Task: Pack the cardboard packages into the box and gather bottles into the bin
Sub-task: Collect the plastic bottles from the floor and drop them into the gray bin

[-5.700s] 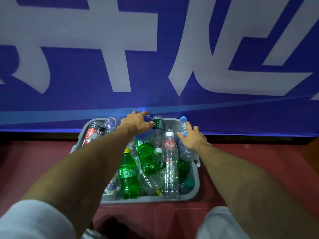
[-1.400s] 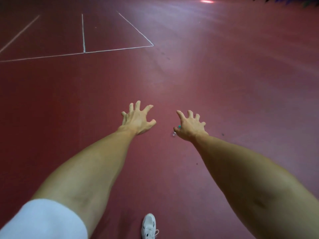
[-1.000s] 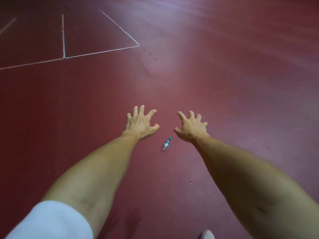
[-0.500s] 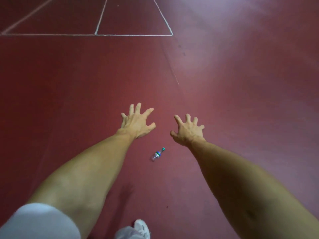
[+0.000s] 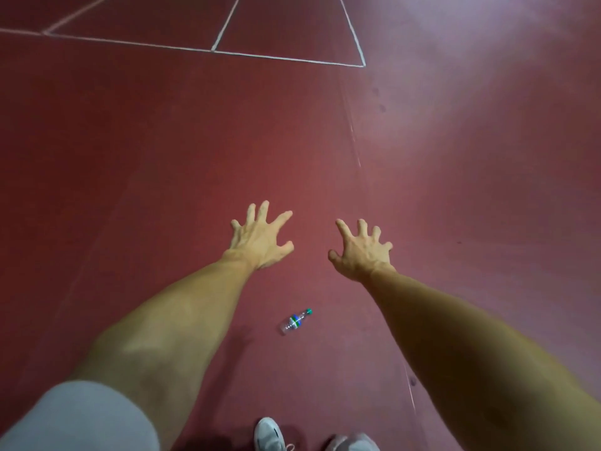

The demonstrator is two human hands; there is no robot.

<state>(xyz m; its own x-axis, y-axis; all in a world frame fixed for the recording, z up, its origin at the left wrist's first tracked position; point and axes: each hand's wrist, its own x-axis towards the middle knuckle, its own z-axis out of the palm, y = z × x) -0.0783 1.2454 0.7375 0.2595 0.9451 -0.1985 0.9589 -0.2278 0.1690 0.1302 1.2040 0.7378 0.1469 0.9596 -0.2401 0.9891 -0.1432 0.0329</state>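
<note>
A small clear plastic bottle [image 5: 295, 322] with a green cap and a blue-green label lies on its side on the red floor, between my two forearms and below my hands. My left hand [image 5: 260, 237] is stretched out ahead with fingers spread, holding nothing. My right hand [image 5: 361, 249] is held out the same way, fingers spread and empty. Neither hand touches the bottle. The bin, the box and the cardboard packages are out of view.
The red court floor [image 5: 455, 157] runs all around, with white painted lines [image 5: 286, 58] at the top. My white shoe [image 5: 269, 434] shows at the bottom edge, close behind the bottle.
I turned from the bottle-filled bin at the blue wall to the open floor. Over the last second the lying bottle has slid down the view, closer to my feet; both hands stay spread.
</note>
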